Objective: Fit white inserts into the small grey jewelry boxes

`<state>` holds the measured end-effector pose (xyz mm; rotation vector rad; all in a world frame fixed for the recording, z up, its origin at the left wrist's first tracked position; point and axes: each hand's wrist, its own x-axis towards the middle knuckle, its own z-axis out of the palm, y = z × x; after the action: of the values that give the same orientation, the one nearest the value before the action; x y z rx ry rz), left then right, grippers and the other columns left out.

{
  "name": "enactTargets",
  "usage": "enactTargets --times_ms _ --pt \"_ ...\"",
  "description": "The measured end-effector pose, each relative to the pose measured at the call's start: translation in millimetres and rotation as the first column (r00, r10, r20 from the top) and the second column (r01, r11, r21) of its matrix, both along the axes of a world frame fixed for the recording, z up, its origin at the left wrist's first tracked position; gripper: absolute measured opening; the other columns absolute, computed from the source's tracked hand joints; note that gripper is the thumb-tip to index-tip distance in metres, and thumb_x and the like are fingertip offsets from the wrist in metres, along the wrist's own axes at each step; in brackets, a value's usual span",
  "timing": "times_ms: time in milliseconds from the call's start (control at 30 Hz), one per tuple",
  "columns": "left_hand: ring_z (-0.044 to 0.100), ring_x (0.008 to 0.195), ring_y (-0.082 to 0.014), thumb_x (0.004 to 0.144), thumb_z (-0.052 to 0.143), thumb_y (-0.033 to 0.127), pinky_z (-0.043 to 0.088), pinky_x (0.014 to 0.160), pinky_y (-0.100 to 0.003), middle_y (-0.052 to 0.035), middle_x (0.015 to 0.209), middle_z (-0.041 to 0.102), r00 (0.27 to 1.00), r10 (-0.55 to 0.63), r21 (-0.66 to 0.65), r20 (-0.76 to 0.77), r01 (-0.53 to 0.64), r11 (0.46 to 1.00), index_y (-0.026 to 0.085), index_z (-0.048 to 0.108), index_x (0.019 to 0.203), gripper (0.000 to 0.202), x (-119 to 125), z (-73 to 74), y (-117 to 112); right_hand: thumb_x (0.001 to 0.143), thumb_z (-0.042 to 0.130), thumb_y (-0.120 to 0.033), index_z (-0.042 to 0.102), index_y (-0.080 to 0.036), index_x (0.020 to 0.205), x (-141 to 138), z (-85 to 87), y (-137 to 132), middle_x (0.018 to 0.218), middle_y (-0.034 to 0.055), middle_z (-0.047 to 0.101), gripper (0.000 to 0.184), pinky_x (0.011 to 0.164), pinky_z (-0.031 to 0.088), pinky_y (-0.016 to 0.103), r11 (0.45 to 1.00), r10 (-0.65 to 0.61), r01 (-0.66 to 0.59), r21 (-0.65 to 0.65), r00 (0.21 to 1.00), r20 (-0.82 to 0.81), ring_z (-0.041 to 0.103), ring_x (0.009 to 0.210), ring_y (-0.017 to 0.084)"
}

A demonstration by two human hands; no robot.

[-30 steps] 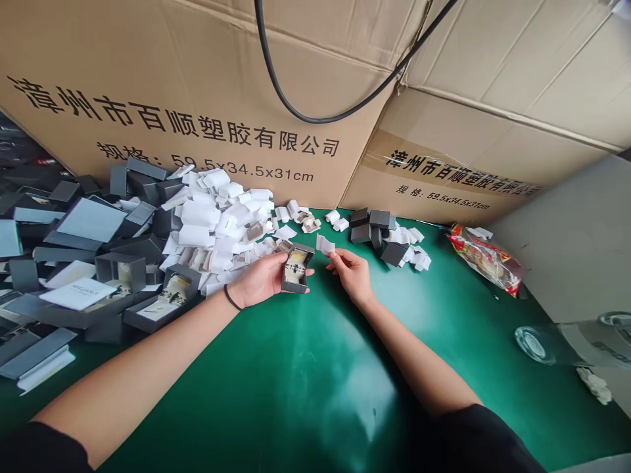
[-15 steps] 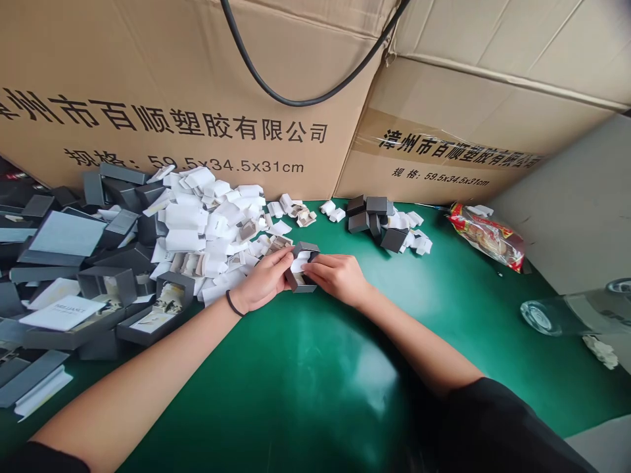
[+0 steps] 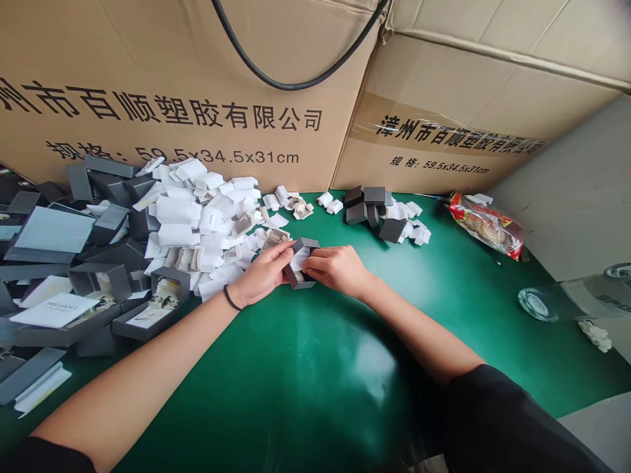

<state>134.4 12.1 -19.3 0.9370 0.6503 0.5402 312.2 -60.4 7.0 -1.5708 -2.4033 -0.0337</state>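
A small dark grey jewelry box (image 3: pixel 302 282) stands open above the green table, its lid tilted back. My left hand (image 3: pixel 263 270) is closed around the box's left side. My right hand (image 3: pixel 340 268) reaches in from the right, its fingers pinched on a white paper insert (image 3: pixel 298 260) in the box's opening. The right fingertips are partly hidden by the box and the insert. Just left of the box lies a heap of white paper inserts (image 3: pixel 178 213), several with beige undersides showing.
A pile of dark grey boxes (image 3: pixel 52 233) fills the left side. Smaller dark boxes (image 3: pixel 374 195) and white inserts sit at the back. Large cartons (image 3: pixel 221 59) form the rear wall. On the right are a red snack packet (image 3: pixel 486 226) and a clear glass (image 3: pixel 566 299) lying sideways.
My view has shifted slightly, so the scene sits a little higher and further left. Both hands stay at the box. The white insert in its opening now slants differently.
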Motion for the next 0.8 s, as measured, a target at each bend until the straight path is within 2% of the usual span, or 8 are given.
enactTargets --times_ms 400,800 --pt "0.052 0.06 -0.0128 0.079 0.066 0.038 0.049 0.061 -0.033 0.0013 0.07 0.053 1.0 -0.001 0.024 -0.006 0.002 1.0 0.023 0.058 0.123 0.047 0 -1.0 -1 0.092 0.045 -0.022 0.065 -0.022 0.074 -7 8.8 -2 0.072 0.0 0.062 0.026 0.05 0.014 0.027 0.999 -0.014 0.019 -0.044 0.994 0.109 0.045 0.06 0.01" --pt "0.052 0.063 -0.0119 0.08 0.066 0.039 0.049 0.061 -0.031 0.0002 0.075 0.054 0.998 -0.053 0.068 0.018 0.051 0.996 0.021 0.058 0.123 0.048 1 2.8 -1 0.092 0.04 -0.016 0.068 -0.022 0.085 -7 12.8 -2 0.081 0.0021 0.064 0.029 0.05 0.016 0.027 0.993 0.028 -0.011 -0.119 0.989 0.145 0.049 0.067 0.011"
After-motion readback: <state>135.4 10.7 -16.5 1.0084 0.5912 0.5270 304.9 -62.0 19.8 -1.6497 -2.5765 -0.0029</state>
